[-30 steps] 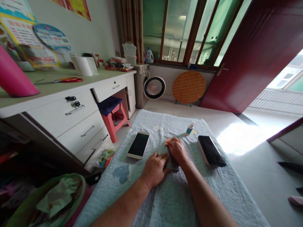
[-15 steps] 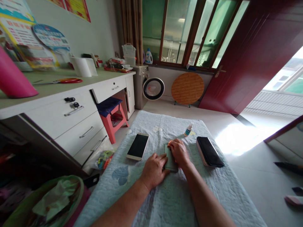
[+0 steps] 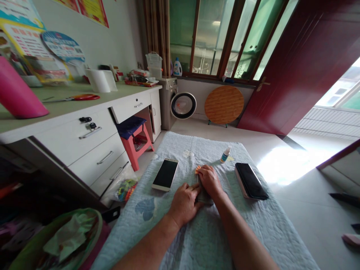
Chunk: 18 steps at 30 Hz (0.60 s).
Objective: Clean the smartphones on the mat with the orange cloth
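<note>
A grey-green phone (image 3: 206,201) lies on the pale blue quilted cover, mostly hidden under my hands. My left hand (image 3: 184,202) grips it by its left side and lower end, with thumb and fingers bent over it. An orange cloth (image 3: 198,170) is pinched under the fingers of my right hand (image 3: 210,182), which presses at the phone's far end. To the left rests a gold-rimmed phone (image 3: 165,174), dark screen up. A small spray bottle (image 3: 225,155) stands beyond my right hand. On the right is a black phone (image 3: 251,181) on top of a pinkish block-like thing.
The quilted cover (image 3: 239,225) spreads over the surface before me. A white desk (image 3: 92,146) with drawers runs along the left, a red stool (image 3: 137,144) beneath it. A filled bin (image 3: 95,225) stands lower left. Behind are a washing machine (image 3: 168,99) and a round wooden tabletop (image 3: 224,105).
My right hand has slid left across the phone with the orange cloth, which now sits at its far left corner. My left hand holds nearly the same place. The view shifted slightly.
</note>
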Each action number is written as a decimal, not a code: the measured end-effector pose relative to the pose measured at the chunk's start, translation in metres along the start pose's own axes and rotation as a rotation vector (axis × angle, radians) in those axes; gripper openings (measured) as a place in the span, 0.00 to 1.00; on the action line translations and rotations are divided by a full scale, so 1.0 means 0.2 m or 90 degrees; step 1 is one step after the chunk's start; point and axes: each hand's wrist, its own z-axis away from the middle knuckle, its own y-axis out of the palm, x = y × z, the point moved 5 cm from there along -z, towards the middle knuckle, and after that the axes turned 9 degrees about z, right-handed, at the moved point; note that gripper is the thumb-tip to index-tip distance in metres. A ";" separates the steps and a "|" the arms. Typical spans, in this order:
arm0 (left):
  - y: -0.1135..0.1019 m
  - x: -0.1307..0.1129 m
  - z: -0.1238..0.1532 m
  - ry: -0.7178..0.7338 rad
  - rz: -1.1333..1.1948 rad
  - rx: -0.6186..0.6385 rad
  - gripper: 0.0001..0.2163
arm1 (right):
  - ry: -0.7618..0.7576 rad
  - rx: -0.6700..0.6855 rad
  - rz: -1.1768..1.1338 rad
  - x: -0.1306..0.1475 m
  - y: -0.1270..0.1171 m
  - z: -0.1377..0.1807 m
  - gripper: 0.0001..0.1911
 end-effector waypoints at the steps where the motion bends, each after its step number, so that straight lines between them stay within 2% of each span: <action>1: 0.00 0.00 0.00 -0.001 -0.001 0.000 0.18 | 0.012 -0.010 0.002 -0.02 -0.01 0.00 0.13; 10: 0.01 0.02 0.00 0.003 -0.024 -0.005 0.19 | 0.091 -0.050 -0.019 -0.20 -0.05 0.06 0.10; 18: 0.02 0.02 0.00 0.009 -0.029 -0.008 0.19 | 0.095 -0.056 -0.036 -0.21 -0.03 0.06 0.11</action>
